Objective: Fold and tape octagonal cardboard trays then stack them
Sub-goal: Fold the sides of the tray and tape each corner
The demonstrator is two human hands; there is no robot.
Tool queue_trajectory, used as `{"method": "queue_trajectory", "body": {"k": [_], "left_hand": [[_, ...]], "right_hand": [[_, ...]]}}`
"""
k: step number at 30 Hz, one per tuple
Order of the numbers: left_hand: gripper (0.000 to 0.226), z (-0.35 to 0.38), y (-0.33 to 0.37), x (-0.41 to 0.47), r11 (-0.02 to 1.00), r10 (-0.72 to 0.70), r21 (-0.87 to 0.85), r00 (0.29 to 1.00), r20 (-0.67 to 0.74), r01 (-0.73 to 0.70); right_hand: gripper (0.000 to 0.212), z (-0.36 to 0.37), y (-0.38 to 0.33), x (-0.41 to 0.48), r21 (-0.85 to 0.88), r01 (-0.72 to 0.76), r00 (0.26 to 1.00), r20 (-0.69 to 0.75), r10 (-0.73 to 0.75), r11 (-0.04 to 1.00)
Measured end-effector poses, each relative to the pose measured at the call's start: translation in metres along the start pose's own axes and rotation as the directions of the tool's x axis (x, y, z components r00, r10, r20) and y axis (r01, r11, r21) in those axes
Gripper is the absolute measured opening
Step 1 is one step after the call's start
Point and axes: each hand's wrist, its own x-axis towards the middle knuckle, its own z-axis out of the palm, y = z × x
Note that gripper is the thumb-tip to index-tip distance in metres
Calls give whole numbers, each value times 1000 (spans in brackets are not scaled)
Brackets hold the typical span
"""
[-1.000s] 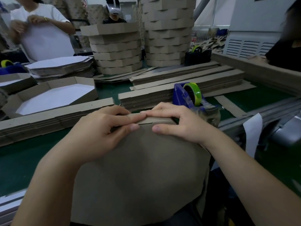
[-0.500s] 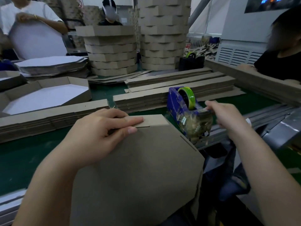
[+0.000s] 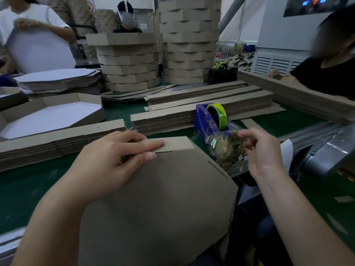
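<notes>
Right hand (image 3: 263,152) nearer, tape (image 3: 233,132) in pinch; left hand (image 3: 107,166) tight on tray (image 3: 163,198); green tabletop (image 3: 23,192), tray stacks (image 3: 128,62).

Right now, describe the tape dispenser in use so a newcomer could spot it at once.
On the green table, just right of the cardboard tray that the left hand holds, stands the tape dispenser, with the right hand at its front. It is blue with a yellow-green roll, unlike the black dispenser far back beside the tall tray stacks.

Matt brown cardboard tray (image 3: 163,198); glossy blue plastic tape dispenser (image 3: 201,120).
</notes>
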Motion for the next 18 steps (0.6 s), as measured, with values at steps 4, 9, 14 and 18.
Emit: {"method": "queue_trajectory", "body": {"k": [4,9,14,18], "left_hand": [[39,1,1,2,1000,1,-14,1000,-1,-1],[39,0,2,1,1000,0,-27,1000,-10,0],[38,0,5,0,997,-13,-82,997,-71,8],[38,1,5,0,996,-24,-82,995,-93,16]], "right_hand": [[18,-11,15,-8,-9,113,993,29,-112,994],[25,-37,20,-13,-717,249,937,9,-349,651],[22,-16,1,-61,-392,485,867,97,-489,782],[12,28,-5,-121,-150,573,804,296,-516,806]]}}
